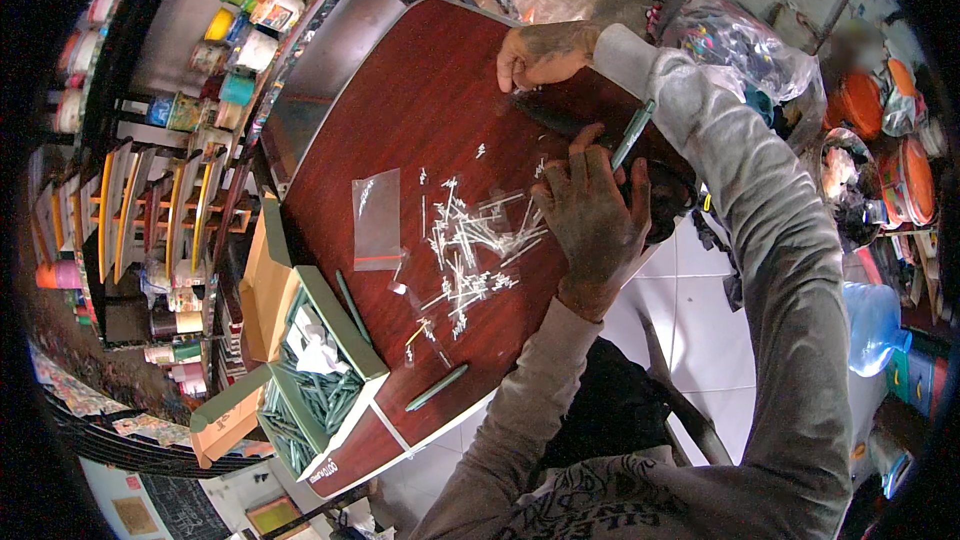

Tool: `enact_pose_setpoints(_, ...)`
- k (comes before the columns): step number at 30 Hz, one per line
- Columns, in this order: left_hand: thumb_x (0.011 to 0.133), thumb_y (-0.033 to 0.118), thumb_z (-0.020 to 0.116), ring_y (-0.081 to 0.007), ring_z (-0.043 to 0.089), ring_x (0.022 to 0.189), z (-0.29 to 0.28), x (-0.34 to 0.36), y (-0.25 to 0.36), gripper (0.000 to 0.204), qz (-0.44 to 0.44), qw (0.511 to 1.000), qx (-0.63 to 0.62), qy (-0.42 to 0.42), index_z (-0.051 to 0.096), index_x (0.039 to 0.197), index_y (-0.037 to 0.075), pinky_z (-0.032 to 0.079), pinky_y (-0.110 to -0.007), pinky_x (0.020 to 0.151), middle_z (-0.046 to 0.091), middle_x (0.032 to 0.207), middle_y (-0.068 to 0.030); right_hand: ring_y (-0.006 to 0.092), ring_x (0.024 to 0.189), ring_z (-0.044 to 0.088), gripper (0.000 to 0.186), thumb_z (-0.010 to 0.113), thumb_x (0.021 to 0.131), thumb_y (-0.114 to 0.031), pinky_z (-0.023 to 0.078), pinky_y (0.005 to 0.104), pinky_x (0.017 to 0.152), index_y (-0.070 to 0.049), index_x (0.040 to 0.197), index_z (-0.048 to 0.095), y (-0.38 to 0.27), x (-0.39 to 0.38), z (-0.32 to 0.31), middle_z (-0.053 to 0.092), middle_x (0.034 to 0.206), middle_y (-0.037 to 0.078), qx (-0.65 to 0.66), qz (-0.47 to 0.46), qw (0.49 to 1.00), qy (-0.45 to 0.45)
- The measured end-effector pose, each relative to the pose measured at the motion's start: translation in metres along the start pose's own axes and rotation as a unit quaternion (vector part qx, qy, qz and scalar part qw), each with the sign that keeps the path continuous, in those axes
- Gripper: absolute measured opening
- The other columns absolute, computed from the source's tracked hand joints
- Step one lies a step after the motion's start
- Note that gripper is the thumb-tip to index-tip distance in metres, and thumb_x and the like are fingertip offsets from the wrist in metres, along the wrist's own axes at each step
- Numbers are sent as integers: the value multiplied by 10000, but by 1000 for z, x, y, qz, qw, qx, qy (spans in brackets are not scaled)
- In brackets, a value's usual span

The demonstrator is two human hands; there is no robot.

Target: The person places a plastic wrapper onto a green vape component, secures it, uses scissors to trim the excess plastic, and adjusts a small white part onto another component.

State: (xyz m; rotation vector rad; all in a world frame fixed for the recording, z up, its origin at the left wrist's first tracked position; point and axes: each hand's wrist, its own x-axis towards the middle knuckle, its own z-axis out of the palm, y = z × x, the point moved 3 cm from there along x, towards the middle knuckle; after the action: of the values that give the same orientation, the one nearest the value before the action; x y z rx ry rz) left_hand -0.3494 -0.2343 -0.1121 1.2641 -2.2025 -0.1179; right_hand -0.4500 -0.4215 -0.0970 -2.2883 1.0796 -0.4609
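A green pen [632,136] stands slanted between the thumb and fingers of my left hand [598,215], which is held over the right side of the dark red table. My right hand [545,55] reaches to the far part of the table, its fingers curled down at the surface. Whatever its fingertips pinch, if anything, is hidden. Between the hands lies a dark, long shape [550,118] that I cannot make out. Left of my left hand, many thin white sticks and small white pieces [465,240] are scattered. Another green pen [437,387] lies near the front edge.
A green open box [345,340] full of green pens stands at the table's left edge. A clear plastic bag [376,220] lies beside the white pieces. Shelves of paint jars [240,40] line the left. A blue water bottle [875,328] and orange-lidded tubs [908,180] stand right.
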Motion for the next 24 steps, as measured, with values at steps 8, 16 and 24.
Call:
enact_pose_setpoints(8,928,328,579,-332,551,953,11,-2,-4,255,70,994,47,65,548,900,77,382,-522,801,583,1215,-99,303,678,670,190,636,881,-213,532,416,547,-49,801,582,15,6,-63,640,740,130,-374,59,907,187)
enact_pose_setpoints(16,936,366,583,-354,523,958,1,-3,-5,311,0,998,53,21,485,821,94,380,-514,798,601,1222,-94,250,789,647,177,657,810,-199,516,414,743,-31,837,705,66,-180,-87,674,818,164,-62,112,865,486)
enact_pose_setpoints(24,950,384,546,-347,518,959,-3,-5,9,329,49,992,84,74,483,783,107,379,-493,776,590,1231,-98,350,888,678,393,555,919,-395,533,451,820,-97,1155,655,209,-580,-12,699,982,138,-446,565,694,22)
